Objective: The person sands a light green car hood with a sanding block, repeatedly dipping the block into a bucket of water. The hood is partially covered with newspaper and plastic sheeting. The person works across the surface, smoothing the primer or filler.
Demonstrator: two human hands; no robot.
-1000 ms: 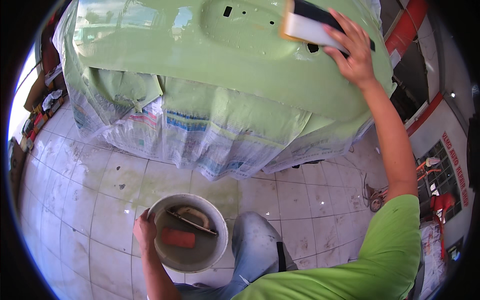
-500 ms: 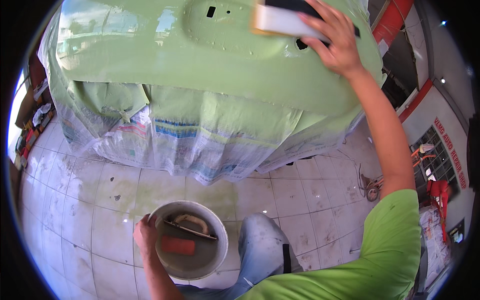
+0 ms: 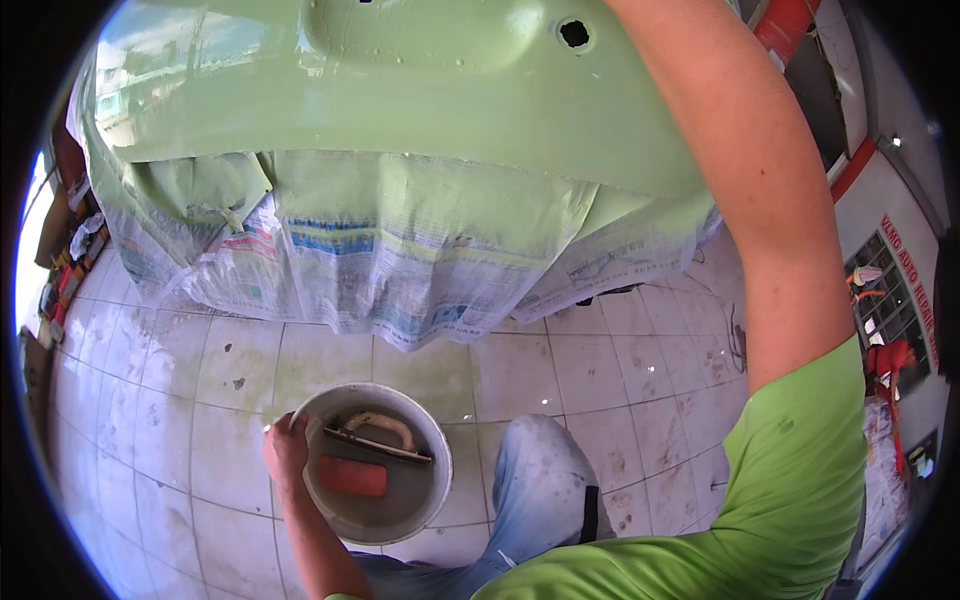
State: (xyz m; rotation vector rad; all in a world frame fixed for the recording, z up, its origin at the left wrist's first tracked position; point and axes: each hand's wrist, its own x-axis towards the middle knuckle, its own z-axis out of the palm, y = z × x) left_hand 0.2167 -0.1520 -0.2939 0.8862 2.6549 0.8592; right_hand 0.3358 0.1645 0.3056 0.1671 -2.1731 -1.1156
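My left hand [image 3: 287,447] is closed round the left rim of a round grey bucket [image 3: 447,470] on the floor. In the bucket, murky water surrounds a red block [image 3: 352,477] and a dark flat tool with a curved pale handle [image 3: 380,430]. My right arm stretches up over a wet, light green car body panel [image 3: 420,120], and its hand is out of the picture beyond the top edge. The panel has a round dark hole [image 3: 574,34] beside my forearm. Whatever that hand holds is out of sight now.
Newspaper masking [image 3: 400,270] hangs from the panel's lower edge toward the tiled floor [image 3: 230,460]. My bent knee [image 3: 535,450] is right of the bucket. Along the left side stand assorted items [image 3: 75,265]. A red post [image 3: 785,30] and a white wall with a grille are at right.
My right hand, which held a white and black sanding block on the panel, has moved up out of view. The view has shifted slightly. My left hand stays on the bucket rim.
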